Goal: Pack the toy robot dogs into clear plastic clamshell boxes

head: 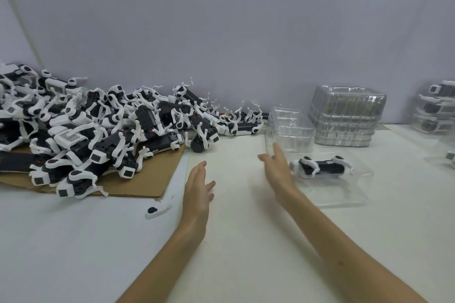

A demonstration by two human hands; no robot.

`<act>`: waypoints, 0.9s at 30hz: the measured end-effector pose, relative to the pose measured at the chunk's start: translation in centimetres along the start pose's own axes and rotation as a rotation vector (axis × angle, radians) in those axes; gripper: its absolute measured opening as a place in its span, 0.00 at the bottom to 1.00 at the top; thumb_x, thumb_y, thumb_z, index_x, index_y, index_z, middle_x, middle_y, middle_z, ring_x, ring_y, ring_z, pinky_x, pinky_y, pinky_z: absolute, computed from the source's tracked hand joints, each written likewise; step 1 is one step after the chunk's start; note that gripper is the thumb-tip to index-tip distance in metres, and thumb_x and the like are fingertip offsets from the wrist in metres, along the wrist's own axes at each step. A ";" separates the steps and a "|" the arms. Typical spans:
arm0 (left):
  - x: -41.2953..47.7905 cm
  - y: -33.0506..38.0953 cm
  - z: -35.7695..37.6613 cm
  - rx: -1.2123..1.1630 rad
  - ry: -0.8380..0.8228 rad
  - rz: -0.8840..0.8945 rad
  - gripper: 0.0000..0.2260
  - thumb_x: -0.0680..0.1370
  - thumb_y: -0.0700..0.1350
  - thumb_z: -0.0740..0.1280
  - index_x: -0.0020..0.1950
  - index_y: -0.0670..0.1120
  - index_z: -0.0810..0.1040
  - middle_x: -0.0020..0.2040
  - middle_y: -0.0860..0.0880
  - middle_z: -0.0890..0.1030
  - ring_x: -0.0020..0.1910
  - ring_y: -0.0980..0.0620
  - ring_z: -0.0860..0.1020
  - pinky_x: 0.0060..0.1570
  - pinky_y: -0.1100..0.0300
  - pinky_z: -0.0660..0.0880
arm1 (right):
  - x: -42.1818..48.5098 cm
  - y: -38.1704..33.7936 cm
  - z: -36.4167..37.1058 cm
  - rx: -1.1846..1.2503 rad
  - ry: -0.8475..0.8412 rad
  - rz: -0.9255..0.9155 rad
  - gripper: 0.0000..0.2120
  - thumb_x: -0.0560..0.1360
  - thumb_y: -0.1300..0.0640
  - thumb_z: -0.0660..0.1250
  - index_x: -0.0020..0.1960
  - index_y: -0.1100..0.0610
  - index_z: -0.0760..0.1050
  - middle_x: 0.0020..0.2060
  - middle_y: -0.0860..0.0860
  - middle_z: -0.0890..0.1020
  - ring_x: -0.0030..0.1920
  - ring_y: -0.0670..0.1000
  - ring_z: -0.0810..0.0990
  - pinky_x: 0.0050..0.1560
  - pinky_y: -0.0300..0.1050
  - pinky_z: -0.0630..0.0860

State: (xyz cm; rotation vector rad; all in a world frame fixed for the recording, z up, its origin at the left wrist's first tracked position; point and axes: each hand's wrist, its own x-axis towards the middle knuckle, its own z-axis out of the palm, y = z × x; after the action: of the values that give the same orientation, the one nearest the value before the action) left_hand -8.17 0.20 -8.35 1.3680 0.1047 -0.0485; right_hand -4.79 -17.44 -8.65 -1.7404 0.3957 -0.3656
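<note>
the step in hand looks like closing a box: one toy robot dog (320,167) already lies on its side in the base of the open clamshell box (344,194), and the box's lid (290,128) stands upright at the far left edge of that base, not yet folded down. the next move, as i judge it, calls for tipping the lid over the dog and pressing the rims until they snap, taking care that no thin white leg sticks out and gets caught in the seam. the right hand (277,170) is just left of the box, fingers straight and spread, holding nothing; its fingertips reach the lid's lower corner (whether they actually touch the plastic i cannot tell). the left hand (198,187) is further left of the box, also flat and open, empty, above the white table (246,241). well to the left of the box lies the heap of unpacked dogs (98,125), partly on a cardboard sheet (152,179), and just behind the box sits a stack of empty clamshells (347,115).
</note>
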 end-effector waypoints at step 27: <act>-0.5 0.4 0.1 0.097 -0.073 0.036 0.11 0.86 0.48 0.54 0.58 0.59 0.76 0.63 0.57 0.75 0.53 0.52 0.82 0.56 0.54 0.75 | 10.2 -3.8 -8.6 -1.232 0.030 -0.286 0.21 0.76 0.62 0.64 0.68 0.49 0.75 0.64 0.50 0.80 0.67 0.54 0.74 0.70 0.52 0.58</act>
State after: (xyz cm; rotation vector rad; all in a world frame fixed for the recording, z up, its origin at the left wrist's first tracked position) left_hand -8.67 0.17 -7.86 1.4626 0.0164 -0.0742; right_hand 0.67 -28.90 -2.95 -3.0167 0.4223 -0.3735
